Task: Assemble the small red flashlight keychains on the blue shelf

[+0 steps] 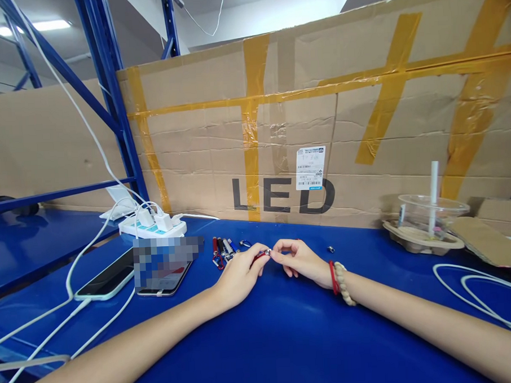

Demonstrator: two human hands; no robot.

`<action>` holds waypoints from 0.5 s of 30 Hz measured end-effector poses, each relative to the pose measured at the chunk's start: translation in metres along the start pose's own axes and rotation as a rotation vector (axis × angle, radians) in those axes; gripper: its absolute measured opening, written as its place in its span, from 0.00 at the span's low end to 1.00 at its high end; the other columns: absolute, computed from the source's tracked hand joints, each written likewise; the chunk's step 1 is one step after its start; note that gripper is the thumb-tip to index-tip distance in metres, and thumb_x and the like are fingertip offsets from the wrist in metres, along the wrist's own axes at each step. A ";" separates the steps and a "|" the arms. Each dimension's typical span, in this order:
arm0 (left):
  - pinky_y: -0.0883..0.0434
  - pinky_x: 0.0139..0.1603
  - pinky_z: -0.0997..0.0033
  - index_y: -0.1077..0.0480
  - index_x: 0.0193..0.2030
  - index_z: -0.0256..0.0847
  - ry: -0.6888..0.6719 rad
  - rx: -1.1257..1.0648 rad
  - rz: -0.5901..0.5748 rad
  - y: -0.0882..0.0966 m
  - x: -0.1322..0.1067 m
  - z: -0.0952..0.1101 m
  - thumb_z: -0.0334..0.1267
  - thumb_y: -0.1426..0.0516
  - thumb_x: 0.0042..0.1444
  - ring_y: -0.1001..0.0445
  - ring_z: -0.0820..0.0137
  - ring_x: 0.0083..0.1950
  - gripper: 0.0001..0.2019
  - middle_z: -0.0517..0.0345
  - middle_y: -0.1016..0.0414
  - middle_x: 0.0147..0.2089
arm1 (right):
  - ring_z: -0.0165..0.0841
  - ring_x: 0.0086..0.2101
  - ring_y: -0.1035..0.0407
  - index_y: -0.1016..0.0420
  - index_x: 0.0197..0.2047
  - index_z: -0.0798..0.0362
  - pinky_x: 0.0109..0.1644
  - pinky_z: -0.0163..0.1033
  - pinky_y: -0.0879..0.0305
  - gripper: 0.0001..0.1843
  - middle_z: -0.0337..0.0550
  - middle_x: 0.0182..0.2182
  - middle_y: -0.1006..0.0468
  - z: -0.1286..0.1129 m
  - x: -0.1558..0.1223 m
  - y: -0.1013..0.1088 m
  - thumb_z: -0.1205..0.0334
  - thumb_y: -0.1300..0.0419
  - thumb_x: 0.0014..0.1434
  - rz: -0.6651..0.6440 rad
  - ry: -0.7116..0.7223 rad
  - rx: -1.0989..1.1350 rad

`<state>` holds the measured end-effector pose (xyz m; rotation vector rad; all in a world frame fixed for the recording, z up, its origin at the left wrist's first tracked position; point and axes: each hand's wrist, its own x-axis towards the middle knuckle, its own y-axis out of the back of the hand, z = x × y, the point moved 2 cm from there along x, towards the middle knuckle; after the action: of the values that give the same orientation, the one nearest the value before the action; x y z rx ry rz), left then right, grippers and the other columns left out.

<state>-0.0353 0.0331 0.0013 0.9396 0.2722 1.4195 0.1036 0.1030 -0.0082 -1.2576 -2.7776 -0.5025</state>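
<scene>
At far left, a blue metal rack frame [108, 62] rises beside the blue tabletop [279, 343], with white cables [87, 128] trailing down past it. On the tabletop lies a dark-screened phone in a pale case [109, 275], a white cable running to its near end. Behind it sits a white power strip [172, 231] with white plugs pushed in. Just right of the first phone lies a second dark phone [172, 281], partly blurred out. Further right is a small cluster of slim red, black, silver and blue cylinders [224, 248], some with cords, next to the left hand.

The left hand [240, 274] has its thumb and forefinger closed on a small red piece with a silvery end [262, 254], raised in front of the person, between the two hands. The right hand [298, 258] meets it from the other side, thumb and forefinger together at the silvery end, the other fingers curled. A red band [334, 278] and a beige beaded bracelet [345, 285] circle the right wrist. Behind stands a tall brown cardboard panel [203, 160], yellow-taped and printed "LED". Right of the right hand lies a tiny dark metallic piece [331, 249]. At far right, a clear plastic container [451, 205] with a white straw [434, 192] stands in a brown moulded tray [399, 239], near looped white cable [467, 284].
</scene>
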 end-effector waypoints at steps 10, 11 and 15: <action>0.43 0.28 0.78 0.38 0.33 0.38 0.008 -0.104 0.008 -0.001 0.000 0.001 0.40 0.57 0.60 0.40 0.77 0.24 0.12 0.66 0.41 0.21 | 0.17 0.15 0.41 0.25 0.36 0.56 0.14 0.28 0.48 0.18 0.42 0.33 0.33 0.002 -0.002 0.004 0.52 0.38 0.46 0.108 0.166 -0.001; 0.43 0.28 0.77 0.38 0.33 0.38 0.015 -0.111 0.007 -0.001 0.000 0.001 0.40 0.57 0.60 0.40 0.77 0.24 0.12 0.66 0.41 0.21 | 0.17 0.15 0.41 0.24 0.35 0.56 0.13 0.28 0.48 0.17 0.42 0.34 0.33 0.002 -0.003 0.004 0.52 0.37 0.46 0.116 0.178 -0.003; 0.43 0.27 0.77 0.39 0.31 0.38 0.019 -0.100 -0.009 -0.001 0.001 0.000 0.40 0.56 0.59 0.42 0.77 0.23 0.11 0.66 0.42 0.21 | 0.16 0.14 0.41 0.24 0.32 0.57 0.13 0.28 0.48 0.16 0.42 0.33 0.33 0.001 -0.003 0.003 0.53 0.38 0.46 0.106 0.204 -0.014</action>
<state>-0.0341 0.0339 0.0006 0.8429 0.2176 1.4209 0.1078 0.1028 -0.0085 -1.2699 -2.5307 -0.6070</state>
